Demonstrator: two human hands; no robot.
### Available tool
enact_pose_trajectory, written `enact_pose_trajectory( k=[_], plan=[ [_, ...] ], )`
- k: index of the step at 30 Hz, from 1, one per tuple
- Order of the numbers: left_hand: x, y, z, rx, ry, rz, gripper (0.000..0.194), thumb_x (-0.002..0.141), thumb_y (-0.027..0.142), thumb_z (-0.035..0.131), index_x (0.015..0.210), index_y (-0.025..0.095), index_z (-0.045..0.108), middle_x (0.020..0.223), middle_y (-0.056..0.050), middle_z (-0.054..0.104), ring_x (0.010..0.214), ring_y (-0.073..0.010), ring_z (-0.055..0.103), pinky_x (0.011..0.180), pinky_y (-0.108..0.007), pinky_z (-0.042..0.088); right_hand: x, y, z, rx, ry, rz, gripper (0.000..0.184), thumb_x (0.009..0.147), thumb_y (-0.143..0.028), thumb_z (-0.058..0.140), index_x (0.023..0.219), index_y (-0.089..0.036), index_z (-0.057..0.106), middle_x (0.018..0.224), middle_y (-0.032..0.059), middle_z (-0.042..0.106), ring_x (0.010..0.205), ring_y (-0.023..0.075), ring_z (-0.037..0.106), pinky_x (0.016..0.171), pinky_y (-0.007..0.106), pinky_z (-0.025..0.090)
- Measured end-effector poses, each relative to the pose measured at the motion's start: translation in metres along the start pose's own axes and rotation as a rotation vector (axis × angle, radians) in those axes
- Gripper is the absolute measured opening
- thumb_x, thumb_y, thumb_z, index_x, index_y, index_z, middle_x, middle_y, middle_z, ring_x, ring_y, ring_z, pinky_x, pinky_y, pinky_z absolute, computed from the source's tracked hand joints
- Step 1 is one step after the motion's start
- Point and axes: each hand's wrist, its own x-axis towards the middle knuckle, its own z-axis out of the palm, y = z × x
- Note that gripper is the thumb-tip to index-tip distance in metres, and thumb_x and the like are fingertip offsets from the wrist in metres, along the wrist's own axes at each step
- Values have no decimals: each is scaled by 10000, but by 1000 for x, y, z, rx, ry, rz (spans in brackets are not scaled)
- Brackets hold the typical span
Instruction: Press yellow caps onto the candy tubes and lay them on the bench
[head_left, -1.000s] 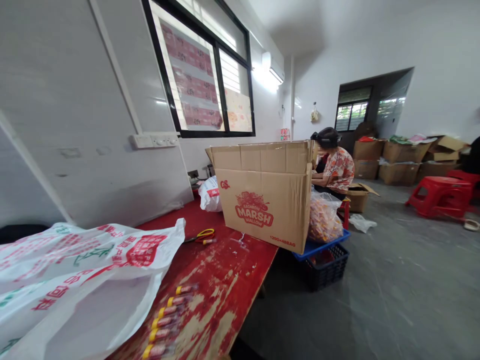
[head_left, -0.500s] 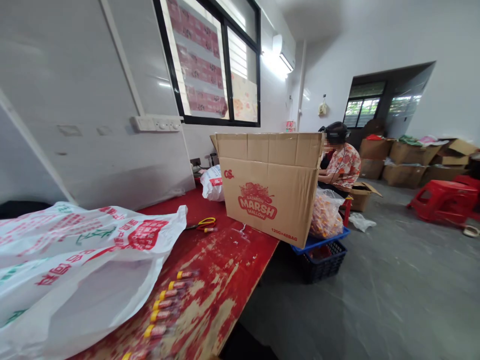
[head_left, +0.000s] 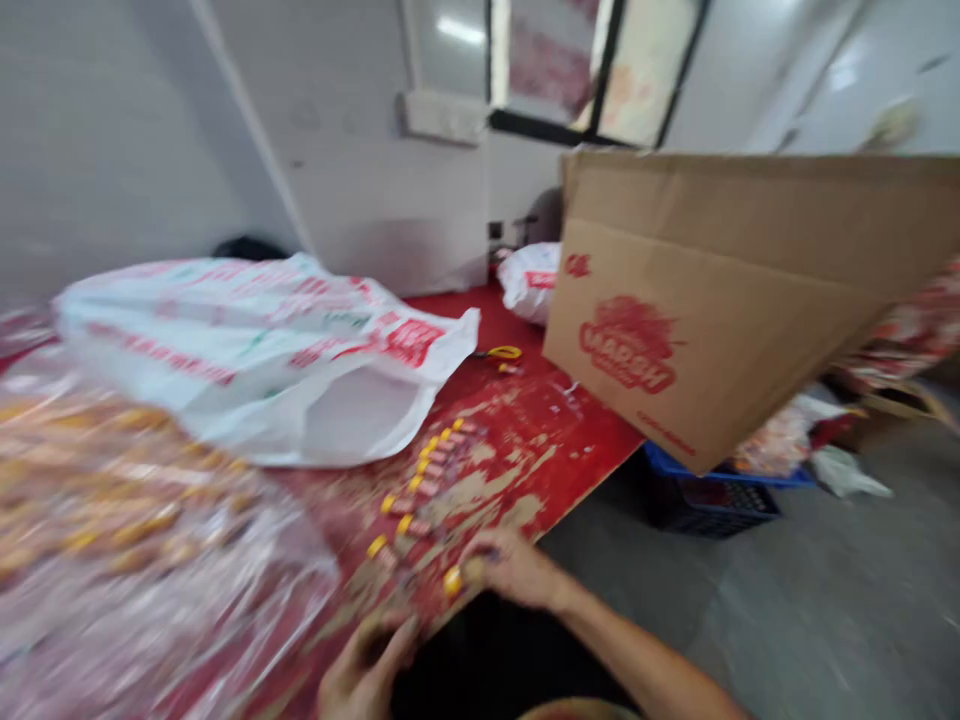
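My right hand (head_left: 510,567) is at the front edge of the red table, its fingers closed around a small tube; only the tube's yellow cap (head_left: 452,581) sticks out clearly. Lower down, my left hand (head_left: 367,668) hovers by the table edge with thumb and fingers apart and nothing visible between them. Both hands are somewhat blurred. Ahead of them several small clear tubes with yellow caps (head_left: 417,484) lie in a slanting row on the worn red tabletop (head_left: 517,440). A clear plastic bag (head_left: 247,590) full of similar yellow-capped pieces lies to the left.
A white printed sack (head_left: 322,370) lies flat behind the row. Yellow-handled scissors (head_left: 504,352) rest farther back. A large cardboard box (head_left: 720,290) stands at the table's right end, near a blue crate (head_left: 720,505) on the floor. Another white bag (head_left: 529,282) sits by the wall.
The view has swung left and down, shifting the box and sack rightward. Both my hands and the clear bag have come into view, and my right hand now holds a tube.
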Motion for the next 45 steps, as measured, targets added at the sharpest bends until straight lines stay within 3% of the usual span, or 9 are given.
enact_pose_trajectory(
  k=[5,9,12,21,27,31,37,41,45],
  plan=[
    [0,-26,-3,-470,271,-55,401,603,541,732,561,171,583,521,20,519,517,-132,471,511,-226,403,20,-11,-67,-690,16,-59,184,885,-278,501,794,-185,632,722,-6,620,647,122,536,591,226,320],
    [15,-29,-1,-450,339,63,377,728,526,634,594,173,654,854,-65,638,820,-201,588,666,-251,468,32,0,-78,-1164,-148,-86,173,889,-232,487,749,-189,578,708,11,603,604,127,505,547,264,225],
    [22,-32,4,-482,400,91,328,765,499,605,726,187,698,1018,-86,617,898,-212,594,686,-261,492,37,12,-72,-1200,-225,-91,89,868,-208,519,804,-186,576,758,33,607,649,140,519,576,266,238],
    [28,-47,17,-470,469,69,169,840,327,567,938,207,635,769,-2,591,555,-117,544,559,-247,458,47,38,-73,-1185,-377,-159,162,936,-275,407,911,-190,543,804,45,576,688,166,512,614,285,278],
    [27,-48,20,-553,480,28,190,818,324,596,957,203,644,796,-19,606,611,-135,577,554,-243,468,51,44,-75,-1159,-302,-156,239,935,-290,410,789,-183,567,723,50,593,637,160,549,576,272,299],
    [14,-41,15,-767,456,-94,276,786,394,632,970,189,632,725,-6,620,549,-118,557,536,-233,466,40,34,-53,-830,-113,-115,296,959,-309,360,845,-193,606,773,47,640,691,168,598,621,260,404],
    [-9,-23,23,-1070,141,-197,334,784,362,672,1060,179,625,930,-63,678,817,-168,633,742,-268,508,12,2,42,-310,158,-280,172,935,-269,443,1051,-215,559,945,53,647,836,173,617,722,275,499],
    [-11,-19,23,-1308,235,-195,231,734,279,734,937,197,658,904,-20,680,833,-138,627,762,-228,494,27,-7,58,-426,84,-543,183,925,-227,450,1060,-195,570,996,76,613,918,195,571,807,335,483],
    [-7,-22,12,-1498,346,-259,238,664,260,782,836,184,635,855,-14,685,801,-171,649,740,-288,521,56,2,42,-750,225,-528,204,885,-161,462,1037,-162,597,991,104,584,934,241,523,823,393,451]
  ],
)
